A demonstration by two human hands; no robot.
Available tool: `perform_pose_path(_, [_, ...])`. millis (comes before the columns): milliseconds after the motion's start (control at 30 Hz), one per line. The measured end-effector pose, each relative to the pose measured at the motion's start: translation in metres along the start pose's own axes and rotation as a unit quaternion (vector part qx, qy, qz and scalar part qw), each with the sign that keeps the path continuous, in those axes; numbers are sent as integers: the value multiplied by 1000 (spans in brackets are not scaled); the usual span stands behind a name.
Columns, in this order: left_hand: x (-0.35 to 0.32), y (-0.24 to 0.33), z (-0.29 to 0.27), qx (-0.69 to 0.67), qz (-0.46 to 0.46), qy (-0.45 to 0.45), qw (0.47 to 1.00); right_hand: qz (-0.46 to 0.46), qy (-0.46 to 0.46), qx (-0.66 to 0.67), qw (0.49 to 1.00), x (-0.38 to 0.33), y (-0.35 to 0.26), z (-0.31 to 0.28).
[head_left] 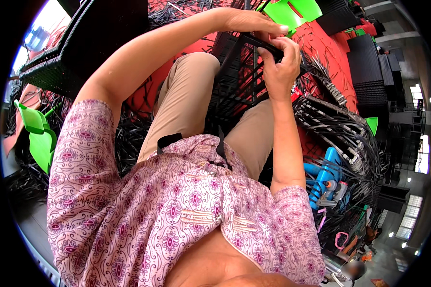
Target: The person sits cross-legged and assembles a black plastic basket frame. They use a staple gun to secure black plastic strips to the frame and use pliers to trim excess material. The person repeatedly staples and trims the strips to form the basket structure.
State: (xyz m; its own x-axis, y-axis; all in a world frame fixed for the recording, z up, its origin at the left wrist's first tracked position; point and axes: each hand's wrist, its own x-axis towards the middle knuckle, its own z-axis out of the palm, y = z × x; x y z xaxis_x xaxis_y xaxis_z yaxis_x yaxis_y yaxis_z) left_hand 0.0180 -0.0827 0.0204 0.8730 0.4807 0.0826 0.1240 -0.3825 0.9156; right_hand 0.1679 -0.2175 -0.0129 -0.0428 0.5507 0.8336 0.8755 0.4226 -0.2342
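Observation:
A black frame (pixel 239 71) with dark strips woven across it stands between my knees. My left hand (pixel 256 21) reaches over its far top edge from the left, thumb stretched to the right. Its other fingertips bend down at the edge and are partly hidden, so what they hold cannot be made out. At the frame's upper right corner, my right hand (pixel 281 69) curls its fingers and thumb around the black edge. The two hands almost meet there.
Bundled black strips (pixel 340 124) lie to the right, by a blue plastic object (pixel 325 174). Green plastic seats stand far ahead (pixel 294 12) and at left (pixel 38 136). A large black woven piece (pixel 96 43) rises at upper left. Loose strips litter the red floor (pixel 321 52).

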Motion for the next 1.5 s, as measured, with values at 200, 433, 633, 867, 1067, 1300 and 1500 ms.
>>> perform_pose_path(200, [-22,-19,-4,200,202,49,958,28,6,29,999,2,-1,1])
perform_pose_path(433, [-23,-12,13,216,260,124,933,26,18,29,999,-5,1,-3])
perform_pose_path(633, [-21,-10,19,207,253,127,936,-42,53,-24,997,-7,11,0])
perform_pose_path(867, [-31,-9,28,252,134,210,935,64,160,-7,985,-46,18,-70])
perform_pose_path(1067, [-29,-23,26,284,155,234,917,400,280,-149,860,-156,73,-243])
perform_pose_path(1300, [-33,-11,17,237,165,177,941,511,-9,-516,687,-263,162,-447])
perform_pose_path(1500, [-31,-5,2,84,43,87,992,634,-91,-450,623,-320,233,-493])
